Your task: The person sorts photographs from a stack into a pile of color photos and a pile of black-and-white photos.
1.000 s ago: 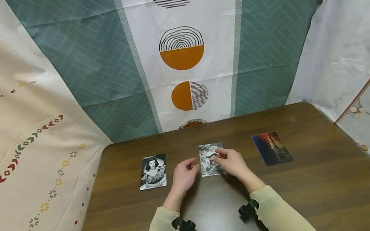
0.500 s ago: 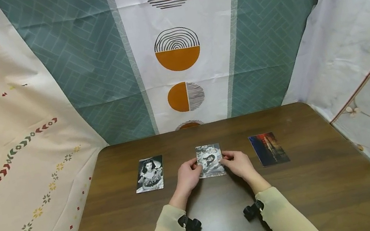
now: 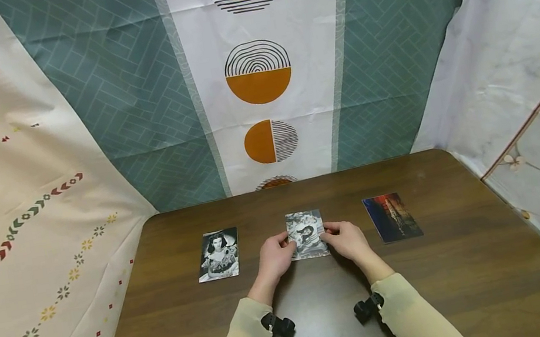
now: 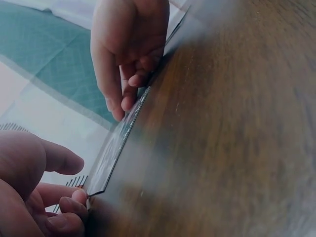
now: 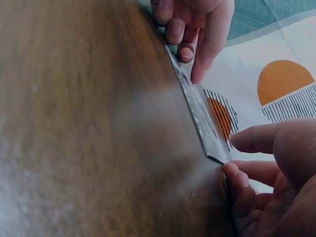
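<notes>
A black-and-white picture card (image 3: 306,234) with a figure printed on it lies in the middle of the table, between my hands. My left hand (image 3: 275,257) holds its left edge, thumb over the front and fingers at the side. On the opposite edge, my right hand (image 3: 349,240) grips it the same way. Seen from the left wrist, the card (image 4: 118,143) is a thin sheet low against the wood, with the fingers of the left hand (image 4: 34,192) at its near corner. The right wrist view shows the right hand (image 5: 281,173) at the other corner.
Another black-and-white card (image 3: 218,254) with a portrait lies to the left. A dark card (image 3: 392,217) with red and orange tones lies to the right, slightly tilted. Patterned cloths (image 3: 140,95) hang behind and beside the brown wooden table (image 3: 168,328).
Both hands have come onto the middle card's side edges, the right one moving off its face to the right. The view has shifted slightly. Little differs over the last half second.
</notes>
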### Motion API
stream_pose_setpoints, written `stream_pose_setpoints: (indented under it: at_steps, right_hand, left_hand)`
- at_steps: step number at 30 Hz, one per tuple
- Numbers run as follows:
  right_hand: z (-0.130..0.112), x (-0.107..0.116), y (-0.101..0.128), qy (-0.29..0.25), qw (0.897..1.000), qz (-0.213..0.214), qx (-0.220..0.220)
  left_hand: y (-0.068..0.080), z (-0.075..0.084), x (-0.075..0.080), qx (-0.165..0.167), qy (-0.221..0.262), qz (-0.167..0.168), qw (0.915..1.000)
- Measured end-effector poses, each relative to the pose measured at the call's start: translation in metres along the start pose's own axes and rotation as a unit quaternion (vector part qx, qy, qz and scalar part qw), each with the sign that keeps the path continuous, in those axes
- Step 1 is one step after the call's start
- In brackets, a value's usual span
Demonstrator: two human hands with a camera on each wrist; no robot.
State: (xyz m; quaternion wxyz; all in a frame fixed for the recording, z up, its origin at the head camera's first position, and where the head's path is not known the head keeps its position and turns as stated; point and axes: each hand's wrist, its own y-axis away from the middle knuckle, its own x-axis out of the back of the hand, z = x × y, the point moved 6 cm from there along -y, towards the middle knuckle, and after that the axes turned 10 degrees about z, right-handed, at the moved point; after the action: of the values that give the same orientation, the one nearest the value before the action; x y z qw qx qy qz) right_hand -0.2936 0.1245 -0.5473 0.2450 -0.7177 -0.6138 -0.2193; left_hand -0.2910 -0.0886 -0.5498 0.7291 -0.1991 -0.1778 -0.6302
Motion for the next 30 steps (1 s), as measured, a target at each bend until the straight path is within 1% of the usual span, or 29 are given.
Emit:
stream_pose_setpoints:
  at_steps: [4,7,11,17,25,30]
  right_hand:
    - [-0.0008,0.0002,0.0013,-0.012,1.0,-0.005,-0.014]
    - [-0.0005,0.0005,0.0015,-0.026,0.999,-0.008,-0.025]
    - [0.0021,-0.0003,0.0015,-0.066,0.997,-0.013,-0.049]
    - [0.0042,-0.0027,0.0014,-0.127,0.989,-0.022,-0.078]
    - [0.0023,-0.003,0.0,-0.156,0.985,-0.021,-0.076]
    - [0.0008,-0.0006,0.0008,-0.136,0.989,-0.011,-0.062]
  left_hand:
    - [-0.0003,-0.0012,-0.0004,0.0,0.004,0.003,1.0]
    - [0.0001,-0.0018,-0.0005,0.007,0.013,0.0,0.9999]
    - [0.0006,-0.0022,-0.0009,0.015,0.022,-0.003,0.9996]
    - [0.0008,-0.003,-0.0009,0.016,0.027,-0.004,0.9995]
    - [0.0009,-0.0011,-0.0001,0.01,0.026,-0.004,0.9996]
    - [0.0015,0.0002,0.0006,0.01,0.024,-0.004,0.9997]
